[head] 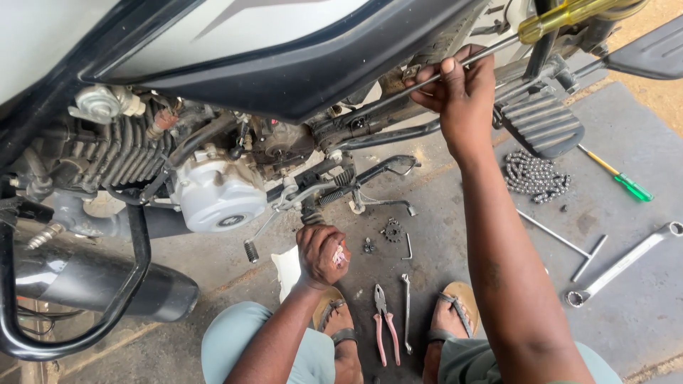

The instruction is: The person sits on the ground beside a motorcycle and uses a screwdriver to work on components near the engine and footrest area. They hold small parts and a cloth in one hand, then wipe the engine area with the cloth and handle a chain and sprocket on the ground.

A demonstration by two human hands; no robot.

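While the exhaust pipe [107, 281] sits at 8 o'clock under the motorcycle engine [213, 188], left hand [321, 254] is clenched on a small pinkish item below the frame w/ pliers [384, 323] & spanner [406, 313] at 6. Right hand [459, 89] at 1 o'clock grasps the shaft of a yellow-handled screwdriver [562, 18]; footpeg [542, 122], drive chain [535, 176], green screwdriver [626, 183] & T-wrench [565, 245] lie twd 3.
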